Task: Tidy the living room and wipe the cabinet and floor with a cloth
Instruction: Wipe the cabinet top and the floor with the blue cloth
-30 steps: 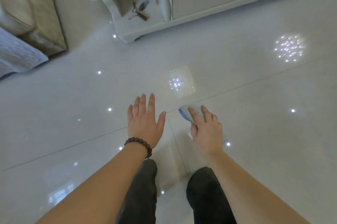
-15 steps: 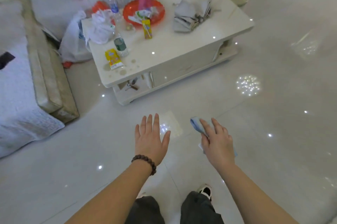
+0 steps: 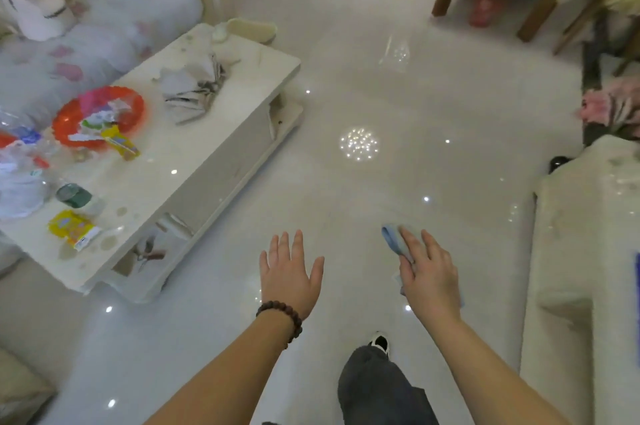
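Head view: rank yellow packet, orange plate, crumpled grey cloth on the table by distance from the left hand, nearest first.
From the left hand:
1. Yellow packet, near front edge of the white table, to the hand's left.
2. Orange plate, mid-table, farther back and left.
3. Crumpled grey cloth, toward the table's far end.

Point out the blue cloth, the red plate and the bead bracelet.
blue cloth [image 3: 393,238]: head view, its bare front edge past the fingers.
red plate [image 3: 67,119]: head view, left rim.
bead bracelet [image 3: 281,309]: head view, beads across the left wrist.
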Available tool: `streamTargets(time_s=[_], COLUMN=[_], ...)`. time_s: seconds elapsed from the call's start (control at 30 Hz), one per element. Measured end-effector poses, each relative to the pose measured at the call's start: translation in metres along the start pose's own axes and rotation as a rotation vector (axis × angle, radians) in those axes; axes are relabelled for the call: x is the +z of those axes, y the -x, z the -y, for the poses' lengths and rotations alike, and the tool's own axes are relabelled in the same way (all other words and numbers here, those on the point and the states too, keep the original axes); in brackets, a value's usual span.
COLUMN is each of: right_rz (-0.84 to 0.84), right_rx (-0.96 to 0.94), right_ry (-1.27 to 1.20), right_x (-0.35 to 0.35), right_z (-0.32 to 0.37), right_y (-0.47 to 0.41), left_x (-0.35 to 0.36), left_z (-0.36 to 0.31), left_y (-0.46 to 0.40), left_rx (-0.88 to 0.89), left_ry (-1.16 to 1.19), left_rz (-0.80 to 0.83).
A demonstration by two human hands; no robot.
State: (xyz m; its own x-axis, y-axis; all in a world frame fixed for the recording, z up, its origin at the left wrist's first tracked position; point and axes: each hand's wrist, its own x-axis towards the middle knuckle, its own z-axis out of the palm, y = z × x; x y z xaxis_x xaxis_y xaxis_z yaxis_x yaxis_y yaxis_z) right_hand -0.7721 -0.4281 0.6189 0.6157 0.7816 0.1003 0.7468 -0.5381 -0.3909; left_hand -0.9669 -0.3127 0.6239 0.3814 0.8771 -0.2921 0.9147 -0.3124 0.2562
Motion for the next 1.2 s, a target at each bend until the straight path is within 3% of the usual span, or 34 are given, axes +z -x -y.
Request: streamTargets(time_s=[0.3, 0.53, 0.8, 1.0, 1.2], right_rz=[-0.130, -0.161, -0.192, -0.282, -0.391], right_rx=[0.323, 0.480, 0.620, 0.833, 1.037], right_ry=[-0.025, 0.004, 0.019, 0.024, 0.022], right_x=[-0.052, -0.092, -0.095, -0.084, -0.088], right_z=[-0.123, -0.192, -0.236, -0.265, -0.284], right_y=[-0.065, -0.138, -0.235, -0.317, -0.355], left_x=[0.012, 0.011, 0.005, 0.001, -0.001], left_z=[-0.173, -0.285, -0.383, -0.469, -0.560], left_y=[-0.096, -0.165, -0.276, -0.388, -0.441], left_rx=[0.334, 0.455, 0.601, 0.818, 1.038], left_ry=[-0.064, -0.067, -0.109, -0.217, -0.295], left_rz=[0.069, 0.098, 0.097, 0.140, 0.218])
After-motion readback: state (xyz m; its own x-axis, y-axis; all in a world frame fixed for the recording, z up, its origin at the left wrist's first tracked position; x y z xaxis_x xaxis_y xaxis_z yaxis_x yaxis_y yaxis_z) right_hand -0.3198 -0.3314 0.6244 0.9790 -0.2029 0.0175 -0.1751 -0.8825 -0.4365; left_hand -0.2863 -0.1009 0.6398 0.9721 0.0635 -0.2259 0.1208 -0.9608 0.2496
